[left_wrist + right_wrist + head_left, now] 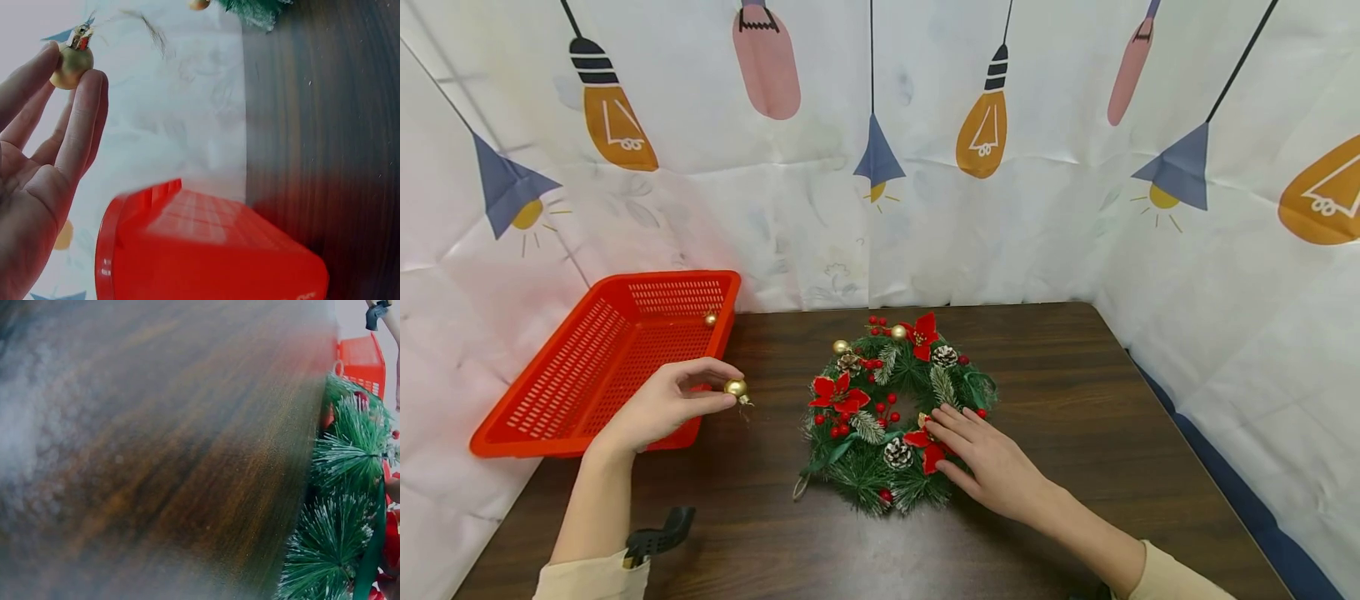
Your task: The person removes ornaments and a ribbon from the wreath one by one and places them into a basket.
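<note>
Between thumb and fingers my left hand (658, 407) pinches a small gold bauble (737, 388), held above the table by the right side of the red basket (591, 450). In the left wrist view the bauble (72, 65) shows its metal cap and a bit of string. My right hand (988, 462) rests with extended fingers on the right front of a green Christmas wreath (857, 477), touching a red poinsettia flower (931, 457). Pinecones, red berries and two gold baubles at the upper left decorate the wreath. Only its edge (337, 544) shows in the right wrist view.
Another gold bauble (711, 319) lies at the far right corner inside the basket. A dark wooden table (1060, 367) carries the wreath and basket. White curtains (820, 225) printed with lamps hang behind and at both sides. A hanging loop (801, 487) sticks out from the wreath's left front.
</note>
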Demonstrator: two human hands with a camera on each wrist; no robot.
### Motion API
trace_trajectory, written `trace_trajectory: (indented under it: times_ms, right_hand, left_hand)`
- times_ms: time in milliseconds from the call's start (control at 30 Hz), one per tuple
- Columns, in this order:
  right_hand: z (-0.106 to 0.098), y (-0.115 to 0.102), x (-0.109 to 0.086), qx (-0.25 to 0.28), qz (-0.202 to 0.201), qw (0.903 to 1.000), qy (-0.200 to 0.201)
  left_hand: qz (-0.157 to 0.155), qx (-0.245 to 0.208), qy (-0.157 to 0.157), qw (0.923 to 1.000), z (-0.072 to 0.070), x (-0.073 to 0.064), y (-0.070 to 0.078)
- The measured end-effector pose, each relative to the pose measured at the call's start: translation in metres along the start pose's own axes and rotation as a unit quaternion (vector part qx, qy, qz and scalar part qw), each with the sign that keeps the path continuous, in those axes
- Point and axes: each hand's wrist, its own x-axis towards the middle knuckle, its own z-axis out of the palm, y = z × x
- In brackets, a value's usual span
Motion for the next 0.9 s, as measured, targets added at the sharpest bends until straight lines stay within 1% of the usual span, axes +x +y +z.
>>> trace_trajectory:
  times_ms: [133, 267, 400, 567, 700, 800, 900]
  right_hand:
    - [0.001, 0.000, 0.001, 0.001, 0.001, 1.0000, -0.003]
    - [0.001, 0.001, 0.001, 0.004, 0.004, 1.0000, -0.006]
    - [0.001, 0.001, 0.001, 0.005, 0.005, 1.0000, -0.005]
    - [0.001, 0.001, 0.001, 0.006, 0.006, 1.0000, 0.005]
    - [0.003, 0.001, 0.000, 0.009, 0.010, 0.9998, 0.015]
    - [0.003, 0.000, 0.000, 0.014, 0.011, 0.9996, 0.024]
    - [0.004, 0.001, 0.000, 0.015, 0.006, 0.9992, 0.038]
  left_hand:
    - [0.015, -0.007, 0.024, 0.9996, -0.007, -0.004, -0.003]
    - [0.015, -0.014, 0.045, 0.9988, -0.013, -0.008, -0.006]
    - [-0.008, -0.017, 0.077, 0.9969, -0.019, -0.011, -0.011]
    - [-0.033, -0.031, 0.116, 0.9923, -0.027, -0.016, -0.020]
    - [-0.058, -0.020, 0.146, 0.9873, -0.034, -0.020, -0.029]
    - [-0.076, -0.012, 0.162, 0.9838, -0.039, -0.023, -0.033]
    - [-0.083, -0.011, 0.166, 0.9825, -0.044, -0.026, -0.035]
